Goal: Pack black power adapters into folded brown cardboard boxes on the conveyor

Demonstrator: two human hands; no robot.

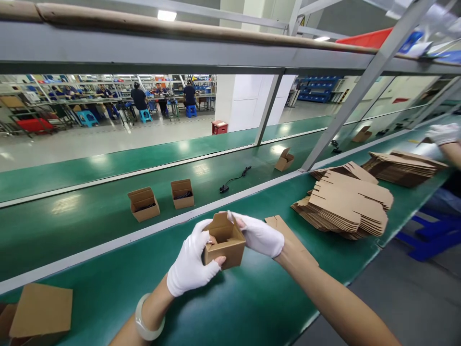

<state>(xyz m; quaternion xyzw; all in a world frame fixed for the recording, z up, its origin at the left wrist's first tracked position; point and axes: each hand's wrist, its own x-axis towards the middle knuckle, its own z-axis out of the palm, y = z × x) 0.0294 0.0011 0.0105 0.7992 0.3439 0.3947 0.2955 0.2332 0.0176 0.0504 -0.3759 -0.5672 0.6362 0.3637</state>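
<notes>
A small brown cardboard box (230,253) is held above the green bench, its top open and its flaps raised. My left hand (192,262), in a white glove with bare fingertips, grips the box's left side, with the thumb on the front wall. My right hand (257,234), gloved the same way, holds the right rear of the box by a raised flap; some of its fingers are hidden behind the cardboard. Under my right forearm lies a flat cardboard blank (288,235). To the right is a stack of flat, unfolded box blanks (345,202).
On the belt beyond the white rail stand open boxes (144,214) (183,201) with dark cables inside, a loose black cable adapter (230,181) and another box (284,161). A folded box (41,310) sits at lower left. A metal post (345,105) crosses ahead. A co-worker's gloved hand (443,133) is at far right.
</notes>
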